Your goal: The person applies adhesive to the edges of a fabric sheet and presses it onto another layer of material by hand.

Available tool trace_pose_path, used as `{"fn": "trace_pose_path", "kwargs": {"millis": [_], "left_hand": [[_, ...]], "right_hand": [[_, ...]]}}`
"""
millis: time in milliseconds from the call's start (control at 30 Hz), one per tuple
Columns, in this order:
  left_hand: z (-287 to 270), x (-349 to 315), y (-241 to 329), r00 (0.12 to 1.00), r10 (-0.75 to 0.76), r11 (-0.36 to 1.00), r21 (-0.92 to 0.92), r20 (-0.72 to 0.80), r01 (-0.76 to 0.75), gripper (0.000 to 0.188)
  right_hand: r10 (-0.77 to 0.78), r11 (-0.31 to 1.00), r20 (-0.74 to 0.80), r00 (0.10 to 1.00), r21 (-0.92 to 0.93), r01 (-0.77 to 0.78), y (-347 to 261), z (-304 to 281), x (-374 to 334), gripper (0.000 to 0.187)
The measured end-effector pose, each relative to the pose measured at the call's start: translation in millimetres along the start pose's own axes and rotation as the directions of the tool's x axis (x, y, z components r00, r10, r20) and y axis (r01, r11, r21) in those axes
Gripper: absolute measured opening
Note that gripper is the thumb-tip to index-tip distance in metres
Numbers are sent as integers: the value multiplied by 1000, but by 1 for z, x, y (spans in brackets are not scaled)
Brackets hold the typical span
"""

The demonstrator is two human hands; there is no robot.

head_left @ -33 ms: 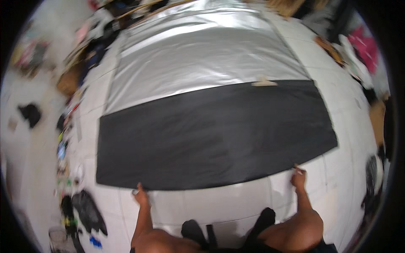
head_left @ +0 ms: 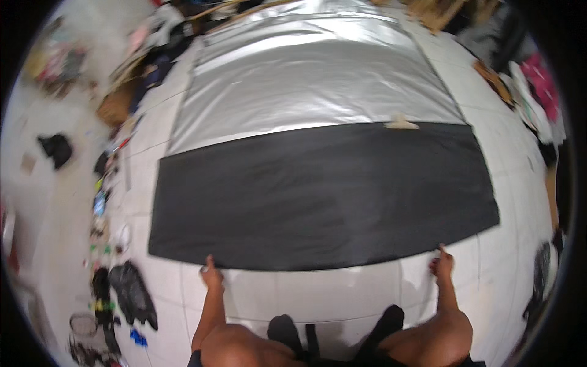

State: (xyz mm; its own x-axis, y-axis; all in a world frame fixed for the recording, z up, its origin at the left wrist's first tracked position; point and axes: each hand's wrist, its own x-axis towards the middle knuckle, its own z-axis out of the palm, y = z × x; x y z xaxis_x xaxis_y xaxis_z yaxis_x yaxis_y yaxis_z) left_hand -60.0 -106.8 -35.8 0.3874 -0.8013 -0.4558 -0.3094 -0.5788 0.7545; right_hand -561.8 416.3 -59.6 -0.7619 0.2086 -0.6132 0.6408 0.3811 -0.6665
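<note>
A wide sheet lies spread on the floor in front of me. Its far part is shiny, wrinkled silver and its near part is a matte black panel; whether the black is a fold of the same sheet I cannot tell. My left hand has its fingers closed at the black panel's near edge, left of the middle. Toward the right end of that edge, my right hand pinches it too. A small beige flat piece with a short stem rests where black meets silver.
White tiled floor surrounds the sheet. Along the left lie a black plastic bag, a blue scrap and assorted small items. Cardboard sits at the far left; a pink bundle and other clutter line the right.
The whole view has shifted slightly, so sheet and surroundings appear a little farther right. Both hands remain at the black panel's near edge.
</note>
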Motion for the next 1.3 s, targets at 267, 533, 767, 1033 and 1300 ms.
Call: {"fn": "trace_pose_path", "kwargs": {"millis": [267, 533, 767, 1033, 1300], "left_hand": [[8, 43, 5, 910, -96, 646, -671, 403, 365, 29], [-10, 22, -57, 944, -136, 686, -659, 300, 308, 38], [-71, 89, -21, 990, -68, 641, -755, 126, 140, 48], [-43, 59, -29, 674, 736, 577, 581, -64, -575, 77], [18, -69, -80, 668, 484, -46, 779, 565, -625, 74]], "right_hand": [[-36, 776, 237, 971, 619, -122, -33, -21, 74, 29], [-2, 834, 156, 988, 545, -85, 10, -73, 69, 41], [-123, 798, 249, 961, 600, -53, 37, -120, 116, 45], [-834, 391, -66, 547, -772, 501, 10, -79, 71, 68], [-650, -110, 637, 414, -618, 778, -36, 39, -51, 65]]}}
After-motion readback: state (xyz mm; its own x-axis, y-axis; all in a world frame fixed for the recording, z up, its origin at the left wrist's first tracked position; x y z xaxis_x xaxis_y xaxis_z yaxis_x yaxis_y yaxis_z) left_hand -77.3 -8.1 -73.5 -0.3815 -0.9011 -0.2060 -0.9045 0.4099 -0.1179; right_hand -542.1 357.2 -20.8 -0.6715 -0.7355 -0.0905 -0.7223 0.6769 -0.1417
